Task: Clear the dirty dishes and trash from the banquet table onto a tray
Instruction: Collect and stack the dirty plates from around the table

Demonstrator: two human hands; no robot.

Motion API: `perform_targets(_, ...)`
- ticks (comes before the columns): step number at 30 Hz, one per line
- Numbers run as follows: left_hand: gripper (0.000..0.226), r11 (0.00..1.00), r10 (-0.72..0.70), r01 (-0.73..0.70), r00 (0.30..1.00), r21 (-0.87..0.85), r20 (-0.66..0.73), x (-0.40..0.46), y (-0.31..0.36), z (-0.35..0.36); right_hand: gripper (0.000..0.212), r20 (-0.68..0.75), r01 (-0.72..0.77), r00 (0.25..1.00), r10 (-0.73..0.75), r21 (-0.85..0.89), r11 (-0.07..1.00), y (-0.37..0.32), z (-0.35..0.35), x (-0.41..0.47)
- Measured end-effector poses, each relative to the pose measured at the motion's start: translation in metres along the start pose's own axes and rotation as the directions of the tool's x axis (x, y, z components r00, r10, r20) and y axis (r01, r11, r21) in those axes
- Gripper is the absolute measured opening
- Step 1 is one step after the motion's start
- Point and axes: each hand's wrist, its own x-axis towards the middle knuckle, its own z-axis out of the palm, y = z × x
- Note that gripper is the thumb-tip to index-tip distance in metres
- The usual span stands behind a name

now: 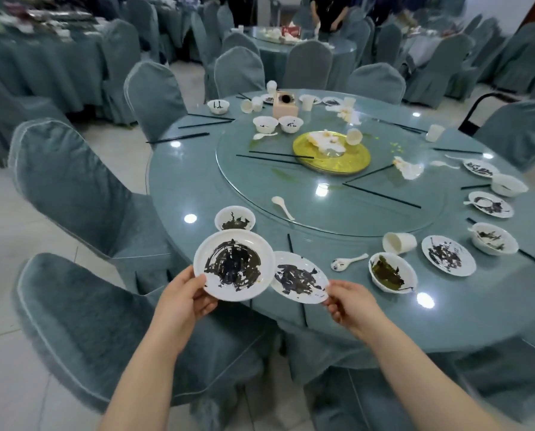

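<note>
My left hand (189, 296) grips the near rim of a white plate (234, 264) smeared with dark sauce, held above the table's near edge. My right hand (347, 301) pinches the near rim of a second smeared plate (300, 277), which lies partly under the first. A dirty bowl (235, 218) sits just behind them. To the right stand a bowl with green scraps (392, 272), a spoon (348, 262), a tipped cup (399, 243) and more dirty plates (448, 255). No tray is in view.
The round table (198, 181) carries a glass turntable (431, 213) with a gold dish (331, 152), crumpled napkins (408, 168), black chopsticks (381, 195) and a tissue box (285, 104). Covered chairs (82, 194) ring it closely. A person stands at a far table.
</note>
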Motion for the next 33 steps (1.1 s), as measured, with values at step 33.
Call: perform_targets(33, 0.025, 0.997, -0.073, 0.056, 0.940, 0.062, 0.333, -0.141, -0.049, -0.002, 0.039, -0.005, 0.323, 0.946, -0.325, 0.104, 0.941, 0.087, 0.007, -0.177)
